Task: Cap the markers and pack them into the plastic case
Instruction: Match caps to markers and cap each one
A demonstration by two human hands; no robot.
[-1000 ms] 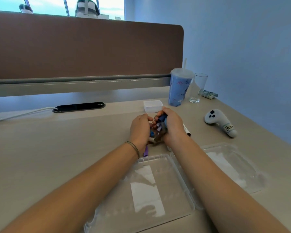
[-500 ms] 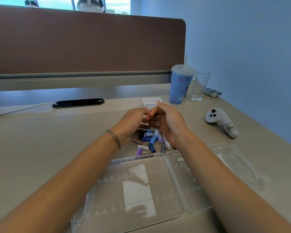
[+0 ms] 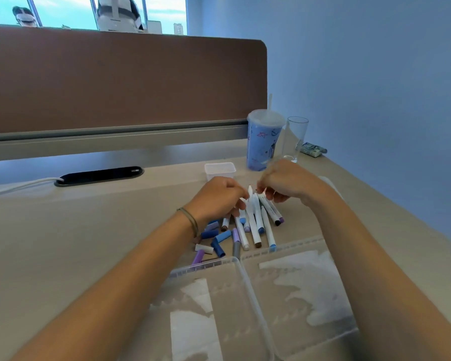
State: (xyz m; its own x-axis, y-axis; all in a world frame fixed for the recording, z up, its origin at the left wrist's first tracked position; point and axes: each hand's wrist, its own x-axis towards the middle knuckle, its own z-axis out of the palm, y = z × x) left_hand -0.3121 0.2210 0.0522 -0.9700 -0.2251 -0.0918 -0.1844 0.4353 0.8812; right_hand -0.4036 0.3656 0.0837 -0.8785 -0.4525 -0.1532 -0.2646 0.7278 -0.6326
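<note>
Several white-barrelled markers [image 3: 254, 222] lie fanned out on the desk, their far ends gathered between my hands. My left hand [image 3: 216, 200] curls over those ends from the left and pinches them. From the right, my right hand [image 3: 288, 185] pinches marker ends with curled fingers. Loose caps [image 3: 218, 239] in blue, purple and white are scattered below my left wrist. The clear plastic case [image 3: 241, 267] lies open and flat in front of the markers, with nothing in either half.
A small white tub [image 3: 220, 170] stands just behind my hands. A blue lidded cup with a straw [image 3: 263, 142], a clear glass [image 3: 294, 138] and a small packet [image 3: 313, 149] sit at the back right. A black cable port [image 3: 99, 175] lies at the back left.
The bundle of markers that my hands gripped together now lies fanned out on the desk. My hands have moved apart and hold only the far ends. The view has tilted down.
</note>
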